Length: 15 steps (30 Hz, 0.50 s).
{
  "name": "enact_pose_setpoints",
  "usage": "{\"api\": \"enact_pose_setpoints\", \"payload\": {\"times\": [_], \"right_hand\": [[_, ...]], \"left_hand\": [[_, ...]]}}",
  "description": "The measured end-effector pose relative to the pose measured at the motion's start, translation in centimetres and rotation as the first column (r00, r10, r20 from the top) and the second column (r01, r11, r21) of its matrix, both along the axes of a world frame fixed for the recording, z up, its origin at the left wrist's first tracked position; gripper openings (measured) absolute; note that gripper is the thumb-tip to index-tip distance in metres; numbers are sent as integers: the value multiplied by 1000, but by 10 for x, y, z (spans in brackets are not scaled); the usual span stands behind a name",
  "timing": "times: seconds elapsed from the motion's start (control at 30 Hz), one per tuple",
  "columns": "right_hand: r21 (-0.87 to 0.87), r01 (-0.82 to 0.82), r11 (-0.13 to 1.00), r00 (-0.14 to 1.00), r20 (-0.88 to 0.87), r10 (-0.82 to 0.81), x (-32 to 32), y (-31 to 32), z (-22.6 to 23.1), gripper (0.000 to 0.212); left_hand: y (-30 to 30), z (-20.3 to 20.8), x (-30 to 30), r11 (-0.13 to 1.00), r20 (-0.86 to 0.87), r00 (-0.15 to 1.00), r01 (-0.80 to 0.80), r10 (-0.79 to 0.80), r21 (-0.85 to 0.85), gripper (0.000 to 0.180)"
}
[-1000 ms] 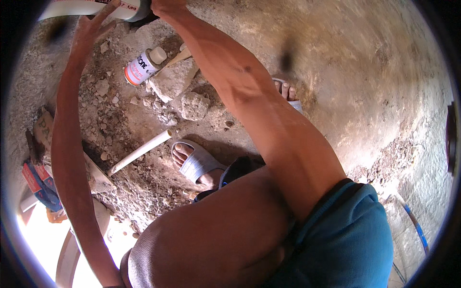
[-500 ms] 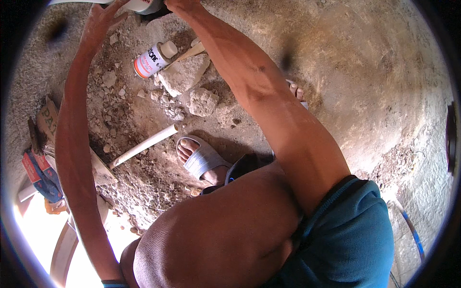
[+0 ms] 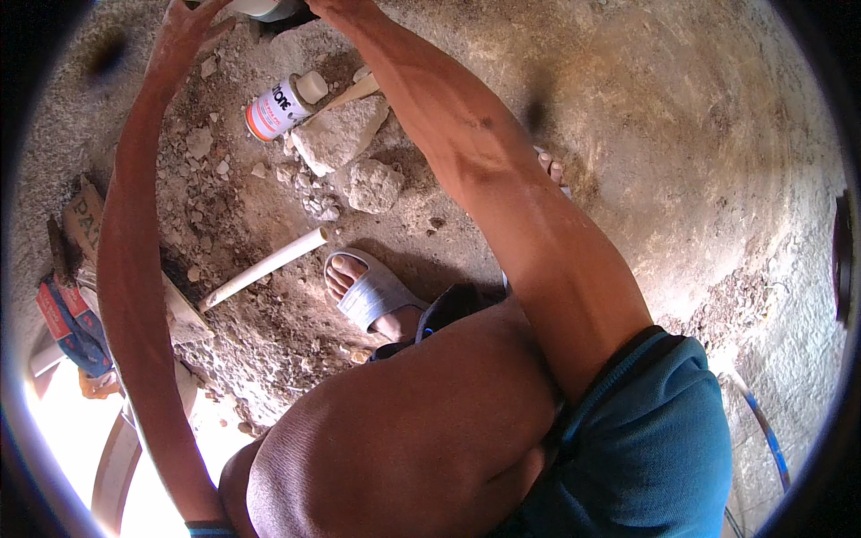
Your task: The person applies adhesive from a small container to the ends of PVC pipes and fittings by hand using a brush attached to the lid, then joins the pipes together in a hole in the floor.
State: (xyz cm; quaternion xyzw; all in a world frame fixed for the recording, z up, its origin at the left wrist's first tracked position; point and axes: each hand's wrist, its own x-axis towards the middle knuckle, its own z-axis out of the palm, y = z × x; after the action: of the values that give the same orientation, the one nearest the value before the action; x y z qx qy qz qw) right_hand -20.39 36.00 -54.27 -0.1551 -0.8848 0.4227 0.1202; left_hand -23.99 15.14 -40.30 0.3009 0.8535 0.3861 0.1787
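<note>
Both my arms stretch forward to the top edge of the head view, where the picture cuts off the hands. A white, rounded piece [image 3: 267, 7] sits between them, only its lower part showing. My left hand [image 3: 191, 25] is against its left side, fingers curved toward it, one finger held apart below. At its right side is my right hand [image 3: 330, 7], mostly out of the picture with its fingers hidden. Closest below them, a white and orange can [image 3: 276, 111] with a pale cap leans on its side by a large stone [image 3: 339, 134]. A flat wooden stick [image 3: 354, 92] rests across that stone.
A short white pipe [image 3: 267, 267] lies on the rubble-strewn floor before my sandalled foot [image 3: 368, 291]. Another rough stone [image 3: 375, 186] is near the can. Cardboard [image 3: 82, 215] and a blue and red cloth-like item [image 3: 76, 327] are at left. A blue hose-like line [image 3: 762, 421] runs at right.
The view has shifted slightly, so the floor things sit a little higher and further left. Less of the white piece shows at the top. Both hands keep their places beside it.
</note>
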Motion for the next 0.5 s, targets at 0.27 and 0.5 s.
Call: {"api": "enact_pose_setpoints", "payload": {"times": [0.27, 0.5], "right_hand": [[-83, -8, 997, 995, 98, 16, 6, -1, 11, 50], [-37, -19, 999, 996, 90, 22, 4, -6, 1, 39]], "left_hand": [[-4, 3, -2, 997, 20, 999, 39, -38, -71, 50], [-14, -5, -6, 1000, 70, 998, 8, -6, -26, 52]]}}
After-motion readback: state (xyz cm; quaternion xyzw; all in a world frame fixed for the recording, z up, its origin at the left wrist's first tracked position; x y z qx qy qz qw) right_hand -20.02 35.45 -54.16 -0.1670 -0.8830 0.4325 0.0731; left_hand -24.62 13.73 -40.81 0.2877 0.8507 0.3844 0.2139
